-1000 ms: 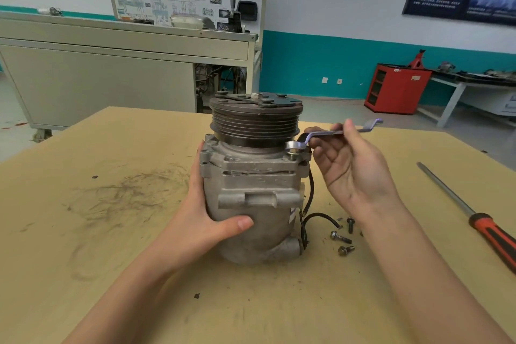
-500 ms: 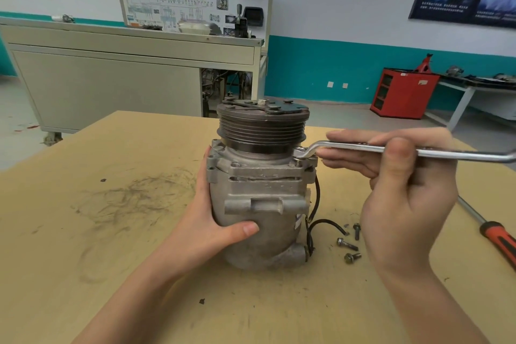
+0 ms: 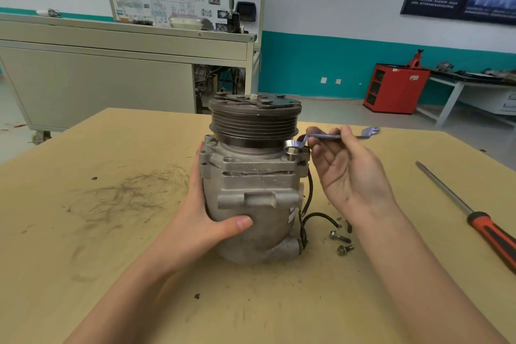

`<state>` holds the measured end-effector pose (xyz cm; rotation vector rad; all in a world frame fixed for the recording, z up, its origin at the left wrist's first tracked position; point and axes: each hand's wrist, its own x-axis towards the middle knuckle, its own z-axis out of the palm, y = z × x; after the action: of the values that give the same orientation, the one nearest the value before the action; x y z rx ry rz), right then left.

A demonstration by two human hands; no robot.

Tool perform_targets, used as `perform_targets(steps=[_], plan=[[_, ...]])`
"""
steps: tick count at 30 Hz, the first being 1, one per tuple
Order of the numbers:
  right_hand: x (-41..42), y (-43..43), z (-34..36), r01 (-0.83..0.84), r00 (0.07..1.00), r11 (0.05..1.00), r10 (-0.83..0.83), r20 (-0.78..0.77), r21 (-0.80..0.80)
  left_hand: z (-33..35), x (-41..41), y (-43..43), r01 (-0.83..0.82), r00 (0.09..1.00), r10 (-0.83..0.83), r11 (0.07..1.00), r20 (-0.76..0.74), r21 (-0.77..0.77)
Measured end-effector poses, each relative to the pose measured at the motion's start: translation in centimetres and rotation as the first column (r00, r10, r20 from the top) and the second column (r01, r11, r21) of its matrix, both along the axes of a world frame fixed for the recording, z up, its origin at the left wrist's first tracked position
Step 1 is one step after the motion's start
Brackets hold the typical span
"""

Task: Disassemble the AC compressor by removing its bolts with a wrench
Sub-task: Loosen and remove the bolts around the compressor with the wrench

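A: Looking for the AC compressor (image 3: 251, 195); sitting where?

B: Standing upright near the middle of the table (image 3: 111, 260), pulley (image 3: 254, 123) end up; probably being kept that way to leave the flange bolts facing upward for the tool.

A: Being steadied how?

B: Being gripped by the left hand (image 3: 201, 220); curling the thumb across the front of the housing and wrapping the fingers round its left side; likely bracing the body against twisting under the wrench (image 3: 329, 136).

A: And doing what with the right hand (image 3: 346, 173)?

B: Pinching the wrench shank lightly between thumb and fingertips, palm turned up and largely uncurled; seating the ring end over the bolt (image 3: 292, 150) at the flange's right front corner, just beneath the pulley rim; aiming the handle out to the right; judging by so loose a hold, spinning a slackened bolt out rather than heaving on it.

A: Getting anywhere?

B: Seemingly partway; seeing at least two loose bolts (image 3: 339, 236) lying on the table just right of the base, beside the black wire (image 3: 318, 216); leaving the screwdriver (image 3: 491, 232) well apart on the right, untouched.

A: Watching for anything?

B: Guarding against the ring slipping off the head in that tight gap.
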<state>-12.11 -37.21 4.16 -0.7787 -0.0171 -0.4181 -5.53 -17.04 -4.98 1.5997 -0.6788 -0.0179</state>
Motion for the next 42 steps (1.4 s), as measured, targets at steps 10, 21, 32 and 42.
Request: perform_targets(steps=[10,21,32,42], plan=[[-3.3,1.3,0.1,0.624,0.745,0.629,-0.299,0.596,-0.465,-0.1,0.2,0.0,-0.001,1.0,0.001,1.0,0.012,0.001],[-1.2,0.5,-0.6,0.3,0.931,0.9,-0.205,0.301,-0.316,-0.3,0.4,0.2,-0.006,1.0,0.006,1.0,-0.01,0.01],[-1.9,0.0,0.2,0.277,0.936,0.93,-0.203,0.288,-0.243,-0.2,0.2,0.2,-0.011,1.0,0.011,1.0,-0.005,0.017],[-3.0,1.1,-0.8,0.631,0.743,0.627,-0.318,0.589,-0.457,-0.2,0.2,0.2,-0.004,1.0,0.004,1.0,-0.003,0.01]])
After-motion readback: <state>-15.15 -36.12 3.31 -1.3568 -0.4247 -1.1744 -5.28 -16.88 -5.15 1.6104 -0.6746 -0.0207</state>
